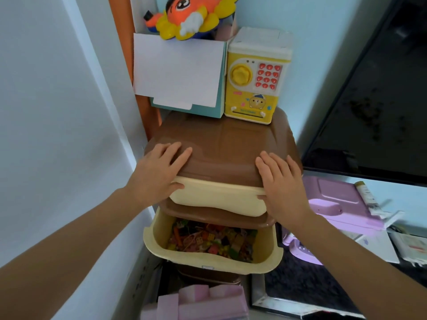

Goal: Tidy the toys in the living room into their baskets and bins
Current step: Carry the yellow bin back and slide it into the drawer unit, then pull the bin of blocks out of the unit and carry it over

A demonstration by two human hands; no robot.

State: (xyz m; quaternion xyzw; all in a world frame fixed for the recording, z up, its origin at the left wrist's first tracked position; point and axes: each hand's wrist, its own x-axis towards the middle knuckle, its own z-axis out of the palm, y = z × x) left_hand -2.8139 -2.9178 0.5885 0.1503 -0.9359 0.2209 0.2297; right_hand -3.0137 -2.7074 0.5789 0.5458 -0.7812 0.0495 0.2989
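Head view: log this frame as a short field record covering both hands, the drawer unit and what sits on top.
left hand: flat on the brown top, thumb on the upper drawer
right hand: flat on the same top, thumb at that drawer's front
upper drawer: cream, nearly closed
lower drawer: pulled out, filled with small colourful toys
on top: yellow toy safe beside a teal box
in box: orange and yellow toy

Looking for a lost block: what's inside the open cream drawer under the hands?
The open lower drawer holds a jumble of small colourful blocks and beads. Its back part is covered by the brown shelf above, so anything there is hidden.
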